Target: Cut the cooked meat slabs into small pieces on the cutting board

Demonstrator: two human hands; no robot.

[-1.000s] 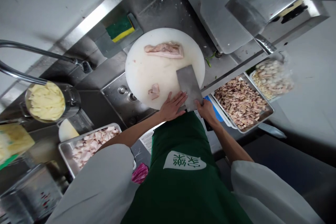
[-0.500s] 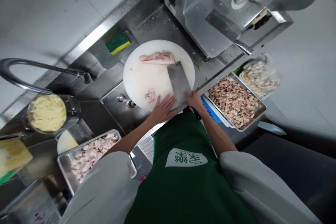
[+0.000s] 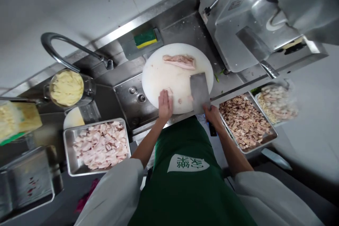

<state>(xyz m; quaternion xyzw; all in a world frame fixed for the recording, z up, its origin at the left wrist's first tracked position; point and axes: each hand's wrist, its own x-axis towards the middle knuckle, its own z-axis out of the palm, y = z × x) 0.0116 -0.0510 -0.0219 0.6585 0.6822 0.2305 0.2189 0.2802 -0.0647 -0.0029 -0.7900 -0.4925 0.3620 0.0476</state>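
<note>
My left hand [image 3: 165,106] lies on the near left part of the round white cutting board [image 3: 156,74], its fingers outstretched against a few thin meat slices [image 3: 170,92], partly covered. At the board's right side my right hand [image 3: 212,116] is closed on a cleaver [image 3: 200,91]. Its broad blade rests over the board, and the dark handle end sticks out below my hand. A longer piece of raw meat [image 3: 179,60] lies across the far part of the board, apart from the blade. Between hand and blade sits a small scrap of meat [image 3: 180,101].
Left: a metal tray of sliced meat [image 3: 103,144], a container of pale slices [image 3: 67,88] and a curved faucet [image 3: 71,47]. Right: a tray of chopped meat [image 3: 246,122], a bagged food pack [image 3: 278,102] and a large metal machine [image 3: 238,42]. A sponge [image 3: 145,39] lies behind the board.
My left hand has moved left across the board, from beside the blade onto the meat slices. The cleaver has drawn slightly away from the long meat piece. The view has shifted left.
</note>
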